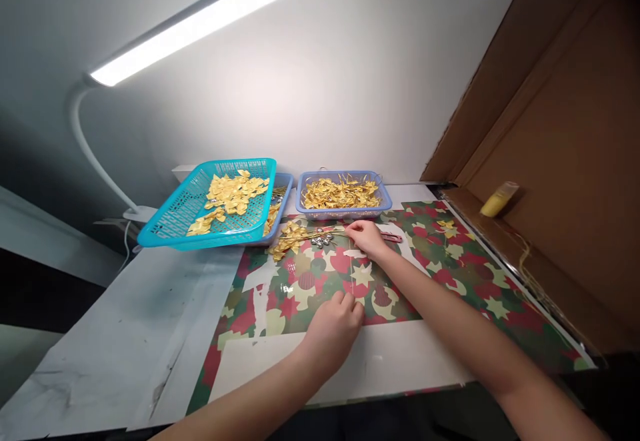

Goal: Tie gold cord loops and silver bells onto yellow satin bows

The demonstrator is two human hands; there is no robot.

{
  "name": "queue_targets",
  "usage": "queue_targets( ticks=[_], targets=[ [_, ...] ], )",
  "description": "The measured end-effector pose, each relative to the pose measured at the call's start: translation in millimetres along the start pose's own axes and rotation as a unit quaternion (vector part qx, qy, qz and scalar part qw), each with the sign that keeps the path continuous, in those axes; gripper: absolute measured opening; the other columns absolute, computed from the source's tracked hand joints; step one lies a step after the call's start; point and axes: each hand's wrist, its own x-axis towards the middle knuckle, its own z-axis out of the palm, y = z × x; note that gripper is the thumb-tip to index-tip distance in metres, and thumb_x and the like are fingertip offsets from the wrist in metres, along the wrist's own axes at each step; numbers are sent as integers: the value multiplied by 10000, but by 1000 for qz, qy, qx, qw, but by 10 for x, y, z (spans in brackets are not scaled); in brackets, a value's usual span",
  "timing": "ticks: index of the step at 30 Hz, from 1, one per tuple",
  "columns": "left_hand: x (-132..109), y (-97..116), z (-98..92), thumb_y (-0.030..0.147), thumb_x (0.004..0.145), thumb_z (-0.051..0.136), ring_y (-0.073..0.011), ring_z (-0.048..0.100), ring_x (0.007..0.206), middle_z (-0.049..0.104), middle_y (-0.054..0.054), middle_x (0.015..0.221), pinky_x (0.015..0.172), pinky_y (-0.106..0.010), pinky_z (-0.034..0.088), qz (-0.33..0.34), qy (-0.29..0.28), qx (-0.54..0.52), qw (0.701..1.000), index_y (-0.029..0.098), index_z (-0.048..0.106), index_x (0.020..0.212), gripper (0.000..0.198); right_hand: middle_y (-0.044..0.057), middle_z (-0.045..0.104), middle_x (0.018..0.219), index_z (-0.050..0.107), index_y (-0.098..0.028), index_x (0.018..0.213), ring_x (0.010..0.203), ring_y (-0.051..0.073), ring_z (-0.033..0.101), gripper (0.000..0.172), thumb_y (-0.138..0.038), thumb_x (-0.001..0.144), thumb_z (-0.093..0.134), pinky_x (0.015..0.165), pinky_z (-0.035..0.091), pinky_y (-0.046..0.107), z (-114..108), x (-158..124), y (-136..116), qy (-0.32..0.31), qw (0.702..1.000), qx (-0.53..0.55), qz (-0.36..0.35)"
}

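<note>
My left hand (334, 330) rests on the patterned paper (450, 274) near the table's front, fingers curled and pinched on a thin gold wire (353, 274) that runs up toward my right hand. My right hand (366, 236) lies further back, fingers closed on the stems of a gold leaf sprig (293, 236) with small silver beads (321, 240). The sprig lies flat on the paper, pointing left.
A turquoise basket (165, 224) of gold leaves sits tilted on a blue tray (284, 191) at the back left. Another blue tray (385, 198) of wired gold leaves stands behind my right hand. Pink-handled scissors (393, 236), a yellow bottle (497, 200), cardboard wall right, lamp overhead.
</note>
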Motion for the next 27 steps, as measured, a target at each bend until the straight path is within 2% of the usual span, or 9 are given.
queue_targets(
  ticks=[3, 5, 7, 9, 12, 16, 21, 24, 27],
  targets=[
    [-10, 17, -50, 198, 847, 631, -212, 596, 704, 636, -65, 780, 524, -296, 434, -24, 14, -12, 1000, 163, 600, 818, 55, 83, 596, 1237, 583, -166, 1205, 1033, 223, 620, 322, -331, 928, 585, 853, 547, 410, 26, 25, 10, 21, 997, -71, -27],
    [-19, -8, -103, 368, 809, 695, -212, 605, 723, 659, -57, 818, 528, -292, 441, -32, 29, -33, 999, 171, 612, 886, 227, 79, 597, 1238, 592, -169, 1195, 1032, 225, 620, 313, -334, 929, 582, 854, 547, 405, 32, 32, 2, 33, 991, -116, -49],
    [-19, -98, -148, 456, 773, 710, -211, 614, 731, 676, -46, 822, 553, -293, 451, -45, 74, -76, 993, 182, 627, 916, 319, 78, 599, 1236, 598, -178, 1184, 1031, 220, 619, 295, -335, 936, 571, 860, 545, 400, 26, 26, -12, 48, 983, -161, -72],
    [-4, -264, -166, 416, 809, 668, -210, 622, 750, 685, -43, 805, 601, -296, 461, -67, 139, -121, 980, 192, 645, 894, 241, 82, 600, 1232, 595, -186, 1184, 1028, 210, 620, 284, -332, 944, 560, 869, 542, 401, 12, 2, -37, 66, 972, -204, -96],
    [31, -589, -126, 270, 898, 515, -210, 617, 771, 686, -71, 819, 646, -303, 459, -112, 180, -117, 970, 179, 649, 873, 164, 89, 603, 1219, 582, -174, 1195, 1028, 207, 621, 296, -328, 942, 564, 872, 539, 417, 21, -62, -121, 81, 949, -270, -145],
    [28, -884, 0, 181, 874, 490, -212, 608, 759, 669, -76, 786, 660, -304, 451, -150, 213, -123, 958, 174, 644, 803, 169, 81, 620, 1189, 607, -168, 1145, 1034, 206, 620, 259, -321, 941, 567, 888, 530, 423, 205, -126, -343, 31, 906, -348, -237],
    [-33, -906, 80, 181, 842, 532, -186, 611, 715, 666, -52, 748, 659, -285, 457, -122, 218, -145, 957, 187, 658, 771, 144, 91, 594, 1237, 578, -179, 1205, 1041, 210, 617, 302, -327, 942, 564, 881, 537, 422, 593, -54, -594, -37, 856, -401, -324],
    [-42, -900, 88, 180, 825, 546, -179, 615, 697, 660, -45, 720, 647, -278, 463, -107, 224, -151, 957, 192, 667, 764, 136, 92, 593, 1237, 573, -179, 1212, 1036, 210, 619, 308, -328, 943, 563, 875, 540, 420, 716, 24, -635, -35, 849, -390, -354],
    [-33, -914, 89, 169, 825, 540, -180, 614, 692, 666, -50, 721, 634, -279, 469, -103, 241, -155, 953, 189, 669, 757, 147, 86, 618, 1190, 600, -167, 1161, 1024, 207, 622, 273, -320, 937, 574, 879, 534, 419, 710, 78, -641, -3, 858, -345, -381]
  ],
)
